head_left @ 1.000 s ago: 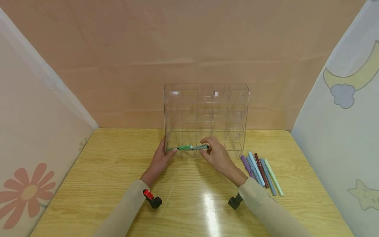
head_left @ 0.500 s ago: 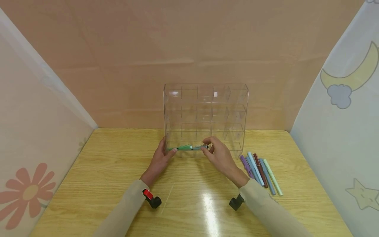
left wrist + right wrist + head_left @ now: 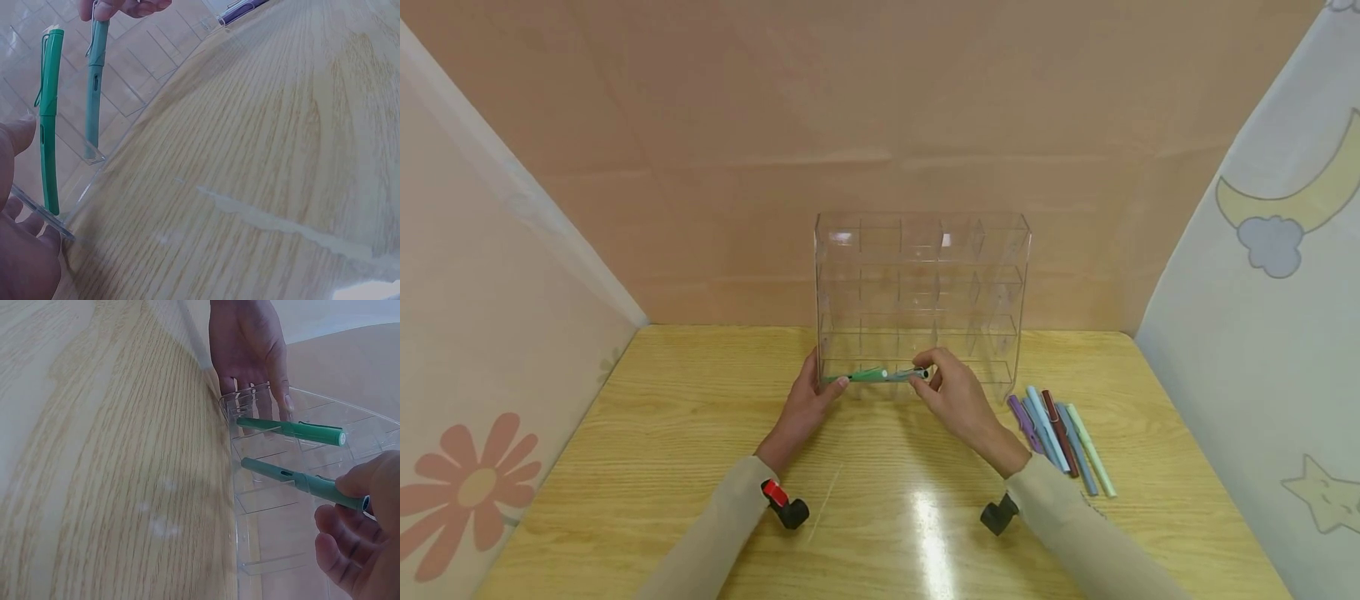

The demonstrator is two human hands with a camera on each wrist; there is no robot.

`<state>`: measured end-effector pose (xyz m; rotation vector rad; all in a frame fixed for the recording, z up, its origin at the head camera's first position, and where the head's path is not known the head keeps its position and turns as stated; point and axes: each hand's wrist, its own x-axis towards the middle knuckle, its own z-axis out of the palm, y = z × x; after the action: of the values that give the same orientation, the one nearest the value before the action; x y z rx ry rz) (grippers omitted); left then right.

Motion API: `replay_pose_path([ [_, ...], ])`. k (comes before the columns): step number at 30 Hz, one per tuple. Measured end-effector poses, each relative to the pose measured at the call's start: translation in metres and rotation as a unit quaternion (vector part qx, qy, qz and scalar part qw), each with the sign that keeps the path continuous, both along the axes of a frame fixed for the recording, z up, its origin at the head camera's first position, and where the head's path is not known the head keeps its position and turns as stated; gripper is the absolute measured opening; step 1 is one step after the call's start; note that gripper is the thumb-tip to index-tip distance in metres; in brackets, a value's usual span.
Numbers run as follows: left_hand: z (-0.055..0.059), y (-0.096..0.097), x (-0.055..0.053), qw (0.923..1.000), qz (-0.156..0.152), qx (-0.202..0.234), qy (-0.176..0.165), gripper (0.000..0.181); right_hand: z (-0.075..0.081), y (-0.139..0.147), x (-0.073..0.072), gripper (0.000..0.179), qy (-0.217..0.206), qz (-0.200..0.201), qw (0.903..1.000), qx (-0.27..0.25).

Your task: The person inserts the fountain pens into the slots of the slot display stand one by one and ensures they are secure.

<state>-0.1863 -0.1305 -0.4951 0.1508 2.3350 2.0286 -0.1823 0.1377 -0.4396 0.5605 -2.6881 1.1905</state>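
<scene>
A clear rack (image 3: pixel 817 292) with rows of small compartments stands upright at the table's back. My left hand (image 3: pixel 802 410) grips its lower left corner, thumb in front and fingers round the side wall. Beside that thumb, a green pen (image 3: pixel 312 432) leans in the bottom-row corner compartment, cap end outward. My right hand (image 3: pixel 958 400) pinches the cap end of a teal pen (image 3: pixel 306 483) between thumb and fingertips. The teal pen's far end is inside the bottom row, next to the green pen. In the left wrist view, only the fingertips of the right hand show.
Several pens lie side by side right of the rack: a purple pen (image 3: pixel 1021 417), a light blue pen (image 3: pixel 1048 429), a dark red pen (image 3: pixel 1060 433) and a pale green pen (image 3: pixel 1093 450) among them. Fabric-like walls enclose the wooden table (image 3: pixel 700 367) at back and sides.
My right hand has shifted slightly right, and its thumb and fingertips have come together on the teal pen's cap end. The left hand and the rack look nearly unchanged.
</scene>
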Motion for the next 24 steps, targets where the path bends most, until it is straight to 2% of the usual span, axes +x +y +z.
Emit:
replay_pose_path([
  [8, -0.002, 0.001, 0.0, 1.0, -0.004, 0.005, -0.006, 0.082, 0.0, 0.003, 0.0, 0.03, -0.009, 0.001, 0.9999, -0.005],
  [16, -0.002, 0.002, 0.0, 0.9998, 0.006, 0.009, -0.015, 0.081, 0.002, 0.007, 0.002, 0.034, -0.018, 0.007, 0.9998, -0.008],
  [24, 0.0, 0.002, 0.001, 0.9998, -0.001, 0.011, -0.016, 0.083, 0.004, 0.014, 0.003, 0.037, -0.025, 0.006, 0.9994, -0.022],
])
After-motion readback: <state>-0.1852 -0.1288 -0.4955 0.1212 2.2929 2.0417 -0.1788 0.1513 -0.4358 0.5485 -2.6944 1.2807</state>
